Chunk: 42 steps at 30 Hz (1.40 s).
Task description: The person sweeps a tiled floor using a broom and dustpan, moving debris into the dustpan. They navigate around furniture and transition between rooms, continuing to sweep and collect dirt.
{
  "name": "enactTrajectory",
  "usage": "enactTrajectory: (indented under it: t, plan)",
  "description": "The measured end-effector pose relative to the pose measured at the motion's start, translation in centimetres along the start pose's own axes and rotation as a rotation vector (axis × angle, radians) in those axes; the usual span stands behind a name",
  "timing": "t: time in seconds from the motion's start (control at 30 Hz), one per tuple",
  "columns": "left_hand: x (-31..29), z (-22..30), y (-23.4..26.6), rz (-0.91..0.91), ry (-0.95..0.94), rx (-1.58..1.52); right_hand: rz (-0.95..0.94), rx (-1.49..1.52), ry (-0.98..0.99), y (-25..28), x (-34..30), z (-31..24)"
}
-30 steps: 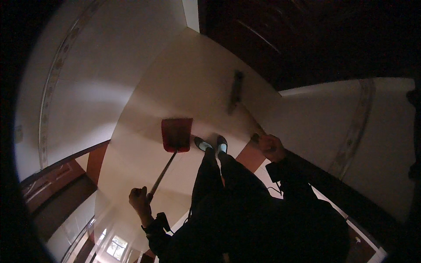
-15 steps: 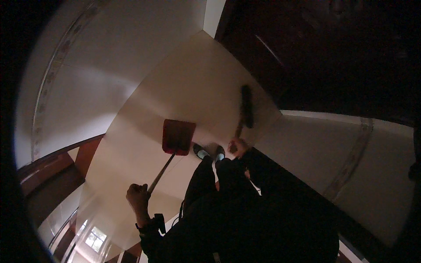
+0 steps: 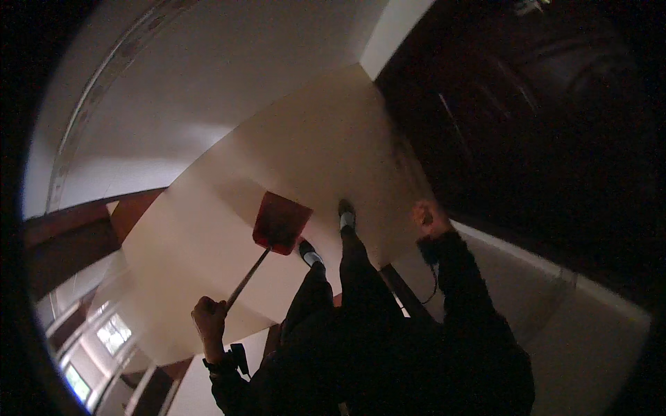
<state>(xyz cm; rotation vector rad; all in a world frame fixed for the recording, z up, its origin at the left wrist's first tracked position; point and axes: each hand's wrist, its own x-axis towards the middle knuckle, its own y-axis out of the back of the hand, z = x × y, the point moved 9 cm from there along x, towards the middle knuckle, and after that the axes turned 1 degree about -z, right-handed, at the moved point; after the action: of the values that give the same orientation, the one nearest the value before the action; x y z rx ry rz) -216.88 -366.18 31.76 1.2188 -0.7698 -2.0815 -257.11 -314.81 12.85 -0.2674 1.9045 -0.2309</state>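
Note:
My left hand [image 3: 209, 320] is closed round the long handle of a red dustpan [image 3: 282, 220]. The pan's scoop rests on the pale floor, just left of my feet. On the right, near the foot of a dark door, my right hand [image 3: 431, 218] is curled into a fist on a broom. The broom's head [image 3: 408, 154] is only a dark smear beyond that hand, along the door's lower edge, and its handle is mostly lost in blur and shadow.
The dark panelled door [image 3: 527, 118] fills the upper right. A tiled wall [image 3: 173, 97] curves along the left, with brown woodwork [image 3: 69, 236] below it. My feet [image 3: 347, 211] stand on the pale floor [image 3: 305, 139]. Another wall [image 3: 506, 284] lies at right.
My right hand has swung right toward the door with the broom. My right foot has stepped forward. The dustpan has turned slightly, still in my left hand.

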Motion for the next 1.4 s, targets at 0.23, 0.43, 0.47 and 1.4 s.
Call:
enactTrajectory:
  t: [0.23,0.43,0.47,1.4]
  plan:
    - [-1.2,-0.2,-0.7,0.054,0.005,0.061,0.03,-0.165,0.148,-6.6,16.7,-14.3]
    - [-1.6,-0.5,-1.2,0.071,-0.016,0.187,0.187,-0.801,-0.054,-4.7,12.0,-2.5]
    - [-1.5,-0.5,-1.2,0.083,-0.021,0.169,0.165,-0.778,-0.129,-3.7,9.8,-1.1]
    - [-2.0,2.6,-0.6,0.095,0.071,0.196,-0.1,-1.189,-0.348,-9.2,7.5,1.6]
